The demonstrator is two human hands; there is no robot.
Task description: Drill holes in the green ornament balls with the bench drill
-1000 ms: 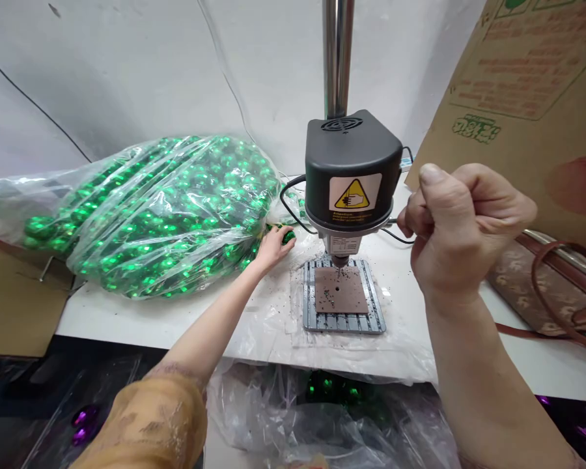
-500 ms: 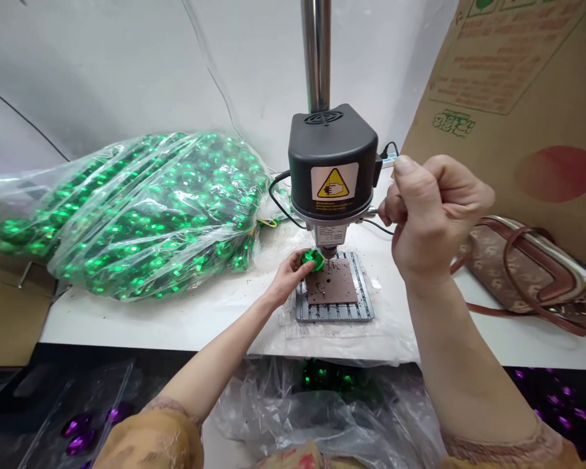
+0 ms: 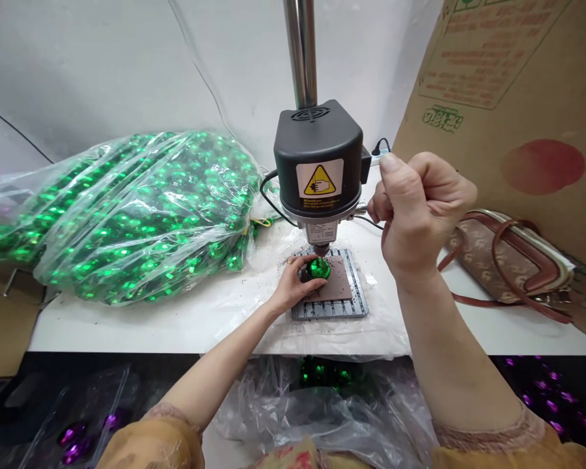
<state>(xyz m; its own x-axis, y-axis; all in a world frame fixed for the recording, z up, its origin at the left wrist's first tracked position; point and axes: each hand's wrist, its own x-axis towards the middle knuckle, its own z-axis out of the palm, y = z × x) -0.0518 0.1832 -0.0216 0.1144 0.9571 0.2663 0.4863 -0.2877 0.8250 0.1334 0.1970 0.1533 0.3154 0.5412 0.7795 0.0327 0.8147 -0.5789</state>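
Observation:
Under the chuck of a small black drill press (image 3: pixel 318 150), my left hand (image 3: pixel 293 284) pinches a shiny green faceted ball (image 3: pixel 318 268) between thumb and fingers. The ball rests over a brown board (image 3: pixel 340 280) on the grey slotted base plate (image 3: pixel 356 306), right below the drill bit. My right hand (image 3: pixel 420 215) is closed round the end of the press's feed lever (image 3: pixel 361 209), whose grip the fingers hide. Dark shavings lie around the base.
A large clear bag of green balls (image 3: pixel 151 221) lies on the left of the white table (image 3: pixel 176 329). At right stand a patterned handbag (image 3: pixel 512 260) and a big cardboard box (image 3: pixel 498 124). Purple balls (image 3: pixel 75 443) and plastic sheeting (image 3: pixel 371 410) lie below the table edge.
My left hand has moved the green ball from the left edge of the board to under the drill bit. My right hand stays on the lever. The view has shifted slightly right.

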